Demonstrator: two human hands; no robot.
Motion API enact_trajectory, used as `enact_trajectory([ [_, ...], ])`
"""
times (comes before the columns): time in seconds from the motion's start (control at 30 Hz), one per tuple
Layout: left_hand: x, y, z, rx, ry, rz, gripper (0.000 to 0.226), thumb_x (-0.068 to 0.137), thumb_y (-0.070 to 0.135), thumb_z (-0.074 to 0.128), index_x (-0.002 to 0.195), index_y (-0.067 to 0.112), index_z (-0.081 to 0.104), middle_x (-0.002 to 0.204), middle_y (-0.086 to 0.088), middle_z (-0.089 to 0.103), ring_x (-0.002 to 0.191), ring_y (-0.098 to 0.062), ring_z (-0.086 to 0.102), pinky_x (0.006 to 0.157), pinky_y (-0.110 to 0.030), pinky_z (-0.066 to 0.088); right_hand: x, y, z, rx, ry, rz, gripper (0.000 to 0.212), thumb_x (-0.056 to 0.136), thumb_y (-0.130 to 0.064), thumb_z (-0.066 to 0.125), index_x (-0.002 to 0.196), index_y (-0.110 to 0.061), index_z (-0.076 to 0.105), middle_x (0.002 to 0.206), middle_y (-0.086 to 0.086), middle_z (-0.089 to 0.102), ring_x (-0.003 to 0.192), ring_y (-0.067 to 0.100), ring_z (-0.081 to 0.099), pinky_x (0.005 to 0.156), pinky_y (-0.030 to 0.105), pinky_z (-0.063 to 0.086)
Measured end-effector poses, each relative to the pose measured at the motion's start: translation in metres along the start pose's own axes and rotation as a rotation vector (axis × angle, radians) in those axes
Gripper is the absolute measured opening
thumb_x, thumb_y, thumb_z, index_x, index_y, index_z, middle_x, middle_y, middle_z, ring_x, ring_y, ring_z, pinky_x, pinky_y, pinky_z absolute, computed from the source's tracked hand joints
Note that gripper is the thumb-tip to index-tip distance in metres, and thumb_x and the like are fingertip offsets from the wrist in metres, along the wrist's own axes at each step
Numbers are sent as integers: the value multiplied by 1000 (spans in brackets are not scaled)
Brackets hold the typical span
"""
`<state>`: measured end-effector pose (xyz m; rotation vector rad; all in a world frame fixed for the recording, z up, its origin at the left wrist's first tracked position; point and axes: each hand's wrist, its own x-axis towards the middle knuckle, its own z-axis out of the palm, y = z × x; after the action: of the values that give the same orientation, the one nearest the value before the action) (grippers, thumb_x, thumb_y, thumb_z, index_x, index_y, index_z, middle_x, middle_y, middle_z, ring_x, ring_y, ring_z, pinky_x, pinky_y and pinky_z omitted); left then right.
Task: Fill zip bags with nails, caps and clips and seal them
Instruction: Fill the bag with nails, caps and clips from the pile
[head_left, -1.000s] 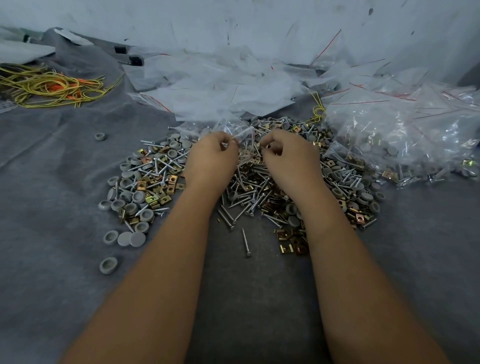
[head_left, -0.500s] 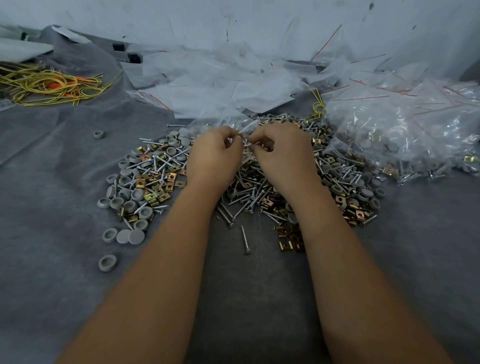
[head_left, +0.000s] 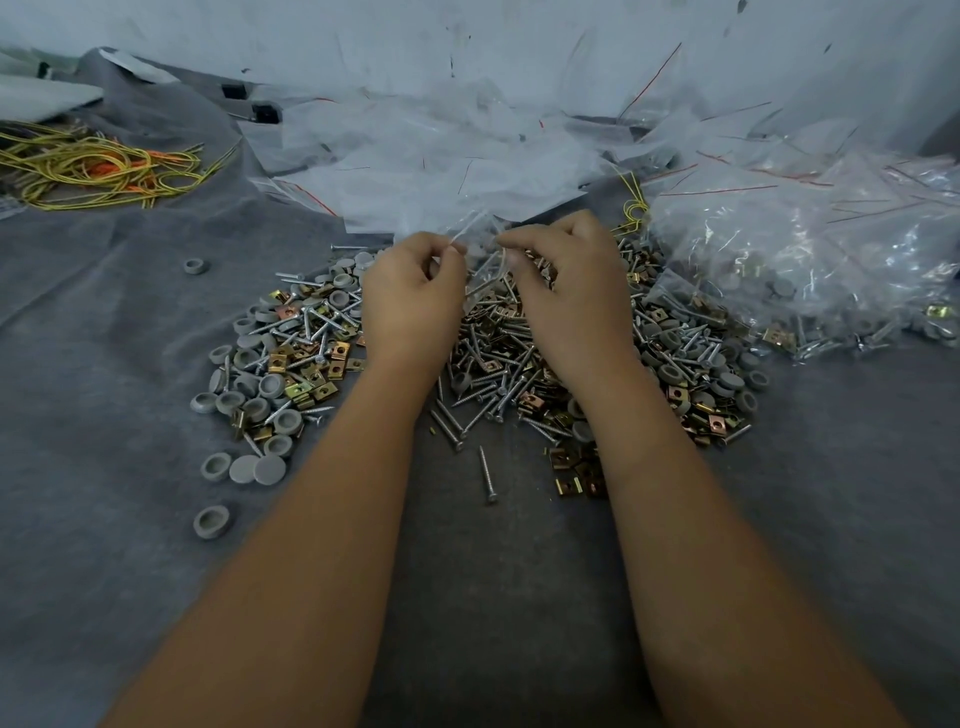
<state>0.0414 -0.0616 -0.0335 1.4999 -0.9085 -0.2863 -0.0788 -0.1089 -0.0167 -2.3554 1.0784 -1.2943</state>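
Grey felt cloth (head_left: 104, 519) under a scuffed white wall (head_left: 519, 41); both hands' fingers (head_left: 441, 249) pinch 1 clear zip bag (head_left: 480, 234).

Both forearms reached forward, converging. The left hand (head_left: 413, 296) and right hand (head_left: 566, 283) sat close together, backs up, fingers curled, thumb and forefinger of each pinching a bag (head_left: 480, 244).
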Motion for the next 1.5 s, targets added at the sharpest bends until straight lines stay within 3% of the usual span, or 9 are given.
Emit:
enact_trajectory([
  [0.33,6,-6,0,-95,137,-31,20,96,12,49,87,20,65,63,3,54,55,-10,46,52,-22,35,-1,4,-2,-60,-159,167,39,92,-6,49,128,-20,55,101,-3,57,97,19,54,86,41,49],
  [0.53,4,1,-4,-202,349,86,17,97,14,48,96,22,63,61,13,48,49,2,40,49,-16,34,-2,3,3,-100,-292,83,34,93,-4,48,109,-22,71,115,2,65,103,20,59,88,38,50],
  [0.7,2,7,-9,-159,462,246,26,102,20,42,121,12,58,58,19,47,53,1,43,54,-14,34,-2,3,9,-259,-525,-63,36,94,-19,53,128,-26,62,119,1,57,116,23,47,96,37,41],
  [0.77,2,7,-13,-108,468,296,30,102,21,41,127,11,56,65,20,52,60,-1,49,59,-17,39,-3,4,11,-320,-550,-78,38,95,-22,52,132,-25,58,120,1,55,117,24,44,95,37,39],
  [0.87,2,8,-17,-50,446,322,33,102,23,40,130,13,55,89,-6,67,83,-19,63,72,-31,50,-3,4,9,-303,-503,-60,32,94,-20,55,123,-22,65,116,2,59,114,25,48,94,38,42],
  [1.0,13,-4,-21,-3,399,120,30,100,21,44,123,19,62,58,13,47,51,0,42,53,-20,36,-2,2,7,-311,-417,-30,19,93,-21,60,107,-23,73,110,1,66,103,25,59,86,38,48],
  [1.23,15,-8,-22,-39,225,-26,30,95,12,46,116,18,66,59,7,47,47,-5,37,46,-19,31,-2,3,4,-273,-367,43,16,91,-18,61,100,-23,73,108,-1,68,98,22,60,77,29,42],
  [1.33,14,-7,-21,-24,205,-16,29,94,12,47,114,19,67,58,8,46,47,-5,37,47,-22,31,-1,-4,4,-219,-364,-42,16,88,-25,63,99,-26,75,103,-1,67,102,22,57,85,34,46],
  [1.5,17,-6,-25,-80,295,-52,29,92,12,47,111,20,67,59,6,48,48,-8,39,52,-24,31,-11,-25,19,-303,-514,-245,29,85,-45,62,106,-27,73,102,1,58,106,22,46,87,33,32],
])
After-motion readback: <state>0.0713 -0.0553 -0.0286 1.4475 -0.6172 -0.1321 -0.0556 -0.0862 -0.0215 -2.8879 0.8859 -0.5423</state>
